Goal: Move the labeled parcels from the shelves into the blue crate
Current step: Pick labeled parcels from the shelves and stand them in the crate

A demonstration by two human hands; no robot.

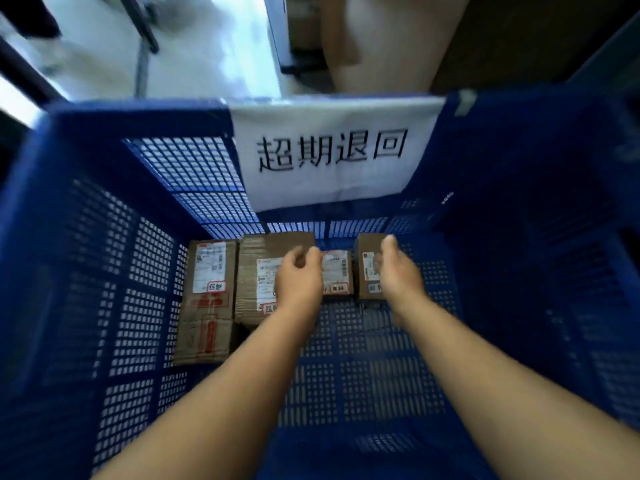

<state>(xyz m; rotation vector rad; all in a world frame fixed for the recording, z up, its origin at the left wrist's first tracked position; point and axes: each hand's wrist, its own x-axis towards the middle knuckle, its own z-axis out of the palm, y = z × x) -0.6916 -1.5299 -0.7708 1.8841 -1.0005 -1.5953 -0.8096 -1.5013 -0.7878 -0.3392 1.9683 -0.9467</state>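
Note:
I look down into the blue crate [114,258], where several labeled cardboard parcels lie in a row near the far wall. A long box [207,306] is at the left and a wider box [258,258] lies beside it. To their right are a small parcel [336,271] and a narrow box [367,268]. My left hand [298,277] hovers over the wider box with loosely curled fingers and holds nothing, its thumb close to the small parcel. My right hand [398,271] is just right of the narrow box, fingers relaxed, also holding nothing. The frame is motion-blurred.
A white paper sign [332,150] with black characters hangs over the crate's far wall. The crate's perforated floor [374,375] is bare in front of the parcels. Beyond the crate are a pale floor [194,46], dark metal legs and a brown cardboard mass [398,39].

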